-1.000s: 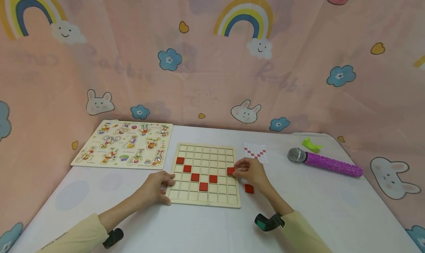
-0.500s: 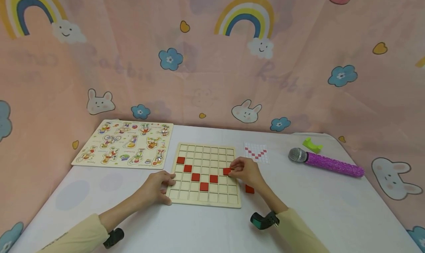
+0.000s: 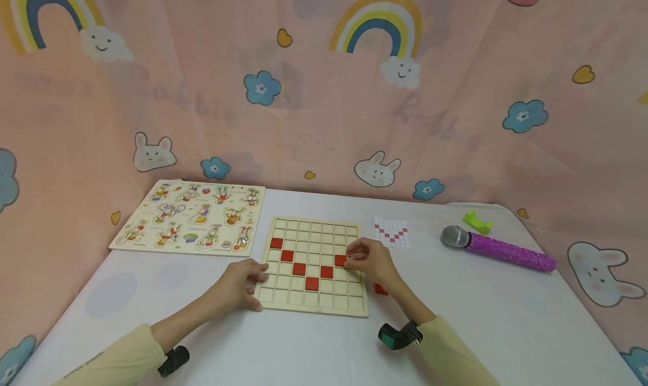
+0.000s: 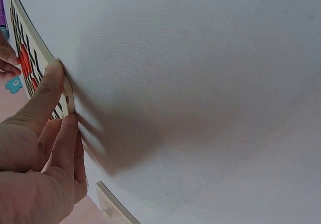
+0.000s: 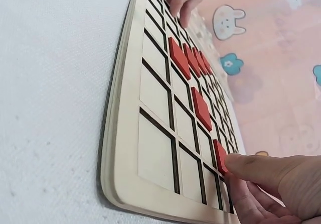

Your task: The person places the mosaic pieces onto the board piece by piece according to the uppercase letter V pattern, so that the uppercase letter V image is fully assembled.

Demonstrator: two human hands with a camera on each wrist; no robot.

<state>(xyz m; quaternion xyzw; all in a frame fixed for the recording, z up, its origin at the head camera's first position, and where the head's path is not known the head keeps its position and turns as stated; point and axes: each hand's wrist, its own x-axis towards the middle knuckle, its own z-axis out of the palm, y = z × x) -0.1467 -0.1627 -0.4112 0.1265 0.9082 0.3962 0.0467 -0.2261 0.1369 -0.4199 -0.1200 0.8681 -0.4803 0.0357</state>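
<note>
A square wooden grid board point(image 3: 331, 310) lies on the white table with several red square tiles, such as one red tile point(image 3: 311, 283), in its cells, forming most of a V. At its left side my left hand point(image 3: 234, 284) grips the edge between thumb and fingers, seen close up in the left wrist view. My right hand point(image 3: 373, 260) pinches another red tile point(image 5: 220, 156) over a cell near the board's right side. A loose red tile point(image 3: 381, 289) lies beside the board, partly covered by my right wrist. Behind that hand is a small pattern card point(image 3: 392, 232) with a red V.
A picture puzzle board point(image 3: 189, 217) with cartoon figures lies at the back left. Toward the right are a purple glittery microphone point(image 3: 508, 252) and a lime-green plastic piece point(image 3: 477, 223). A pink printed cloth point(image 3: 314, 116) stands behind the table.
My right hand has moved left with the red tile, from the board's right border to a cell further in. The left hand keeps its hold on the board.
</note>
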